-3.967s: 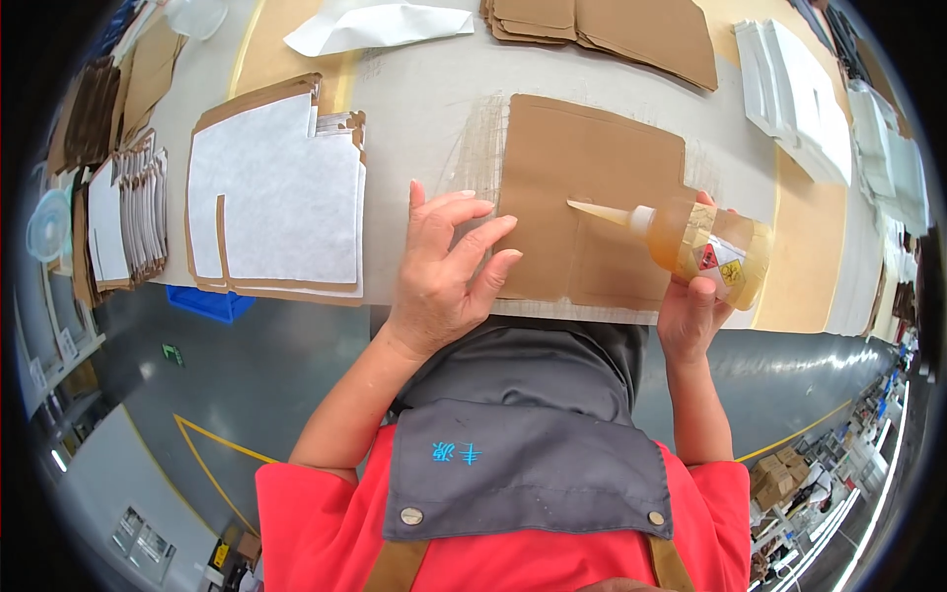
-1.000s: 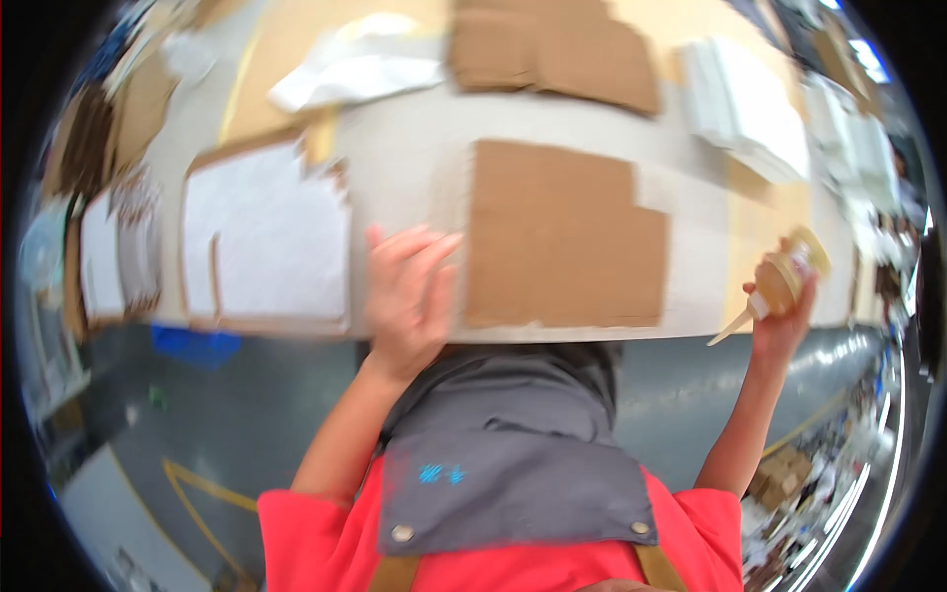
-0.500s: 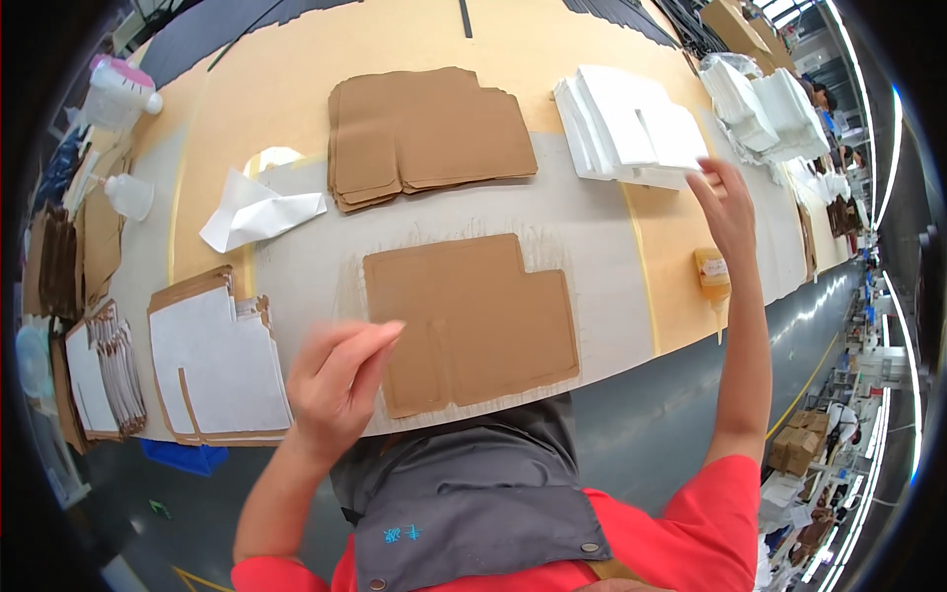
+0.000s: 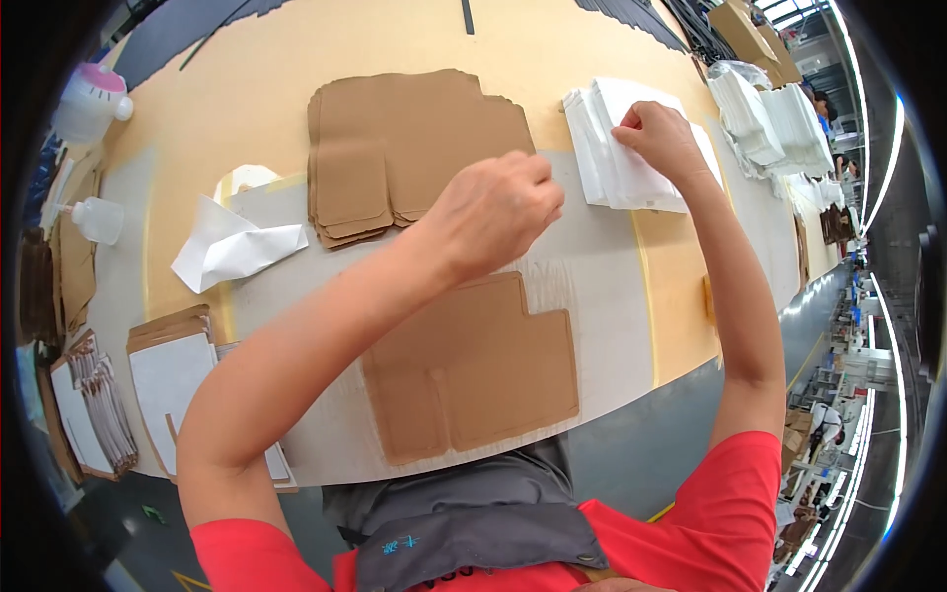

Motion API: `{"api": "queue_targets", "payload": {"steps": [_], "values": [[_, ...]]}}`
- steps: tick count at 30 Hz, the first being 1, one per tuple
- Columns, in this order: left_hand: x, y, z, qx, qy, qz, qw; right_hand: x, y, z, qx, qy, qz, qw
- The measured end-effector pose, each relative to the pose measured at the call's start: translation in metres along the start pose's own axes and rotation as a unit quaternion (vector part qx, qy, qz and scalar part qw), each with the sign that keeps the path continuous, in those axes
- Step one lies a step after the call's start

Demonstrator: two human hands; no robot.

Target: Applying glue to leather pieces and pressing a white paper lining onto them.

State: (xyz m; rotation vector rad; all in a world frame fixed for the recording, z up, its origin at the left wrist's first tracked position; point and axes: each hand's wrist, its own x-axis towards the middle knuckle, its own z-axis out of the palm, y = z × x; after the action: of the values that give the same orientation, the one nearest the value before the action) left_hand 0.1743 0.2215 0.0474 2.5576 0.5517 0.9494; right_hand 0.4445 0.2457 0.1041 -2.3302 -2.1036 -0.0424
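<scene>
My right hand point(image 4: 659, 143) is over a stack of white cut sheets point(image 4: 597, 163) at the back right, thumb and fingers pinched together at the top sheet. Whether a sheet edge is between them is hidden. My left hand point(image 4: 498, 217) hangs above the table's middle, its fingers curled closed, and what they hold, if anything, does not show. Below it, near the front edge, a single brown notched panel point(image 4: 473, 370) lies flat, its upper left corner covered by my forearm. A pile of similar brown panels point(image 4: 395, 123) sits behind my left hand.
A crumpled white sheet point(image 4: 242, 255) lies left of the brown pile. White-faced brown panels point(image 4: 178, 370) are stacked at the front left, with plastic bottles point(image 4: 94, 104) farther back. A yellow bottle point(image 4: 708, 299) stands behind my right forearm. More white bundles point(image 4: 789, 128) lie far right.
My left hand has moved right and away from me, from the single panel's left side to above its far edge. My right hand has shifted left onto the white stack, fingers now pinched.
</scene>
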Motion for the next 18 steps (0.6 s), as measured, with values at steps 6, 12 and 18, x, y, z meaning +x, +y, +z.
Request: {"api": "queue_targets", "payload": {"steps": [6, 12, 18], "values": [[0.036, -0.025, 0.020, 0.001, -0.008, -0.061, 0.998, 0.006, -0.010, -0.015, 0.153, -0.085, 0.099, 0.980], [0.064, -0.029, 0.045, -0.011, -0.013, -0.087, 0.996, 0.007, -0.003, -0.013, 0.167, -0.085, 0.097, 0.978], [0.083, -0.026, 0.067, 0.004, -0.028, -0.100, 0.995, 0.007, -0.002, -0.011, 0.171, -0.080, 0.092, 0.978]]}}
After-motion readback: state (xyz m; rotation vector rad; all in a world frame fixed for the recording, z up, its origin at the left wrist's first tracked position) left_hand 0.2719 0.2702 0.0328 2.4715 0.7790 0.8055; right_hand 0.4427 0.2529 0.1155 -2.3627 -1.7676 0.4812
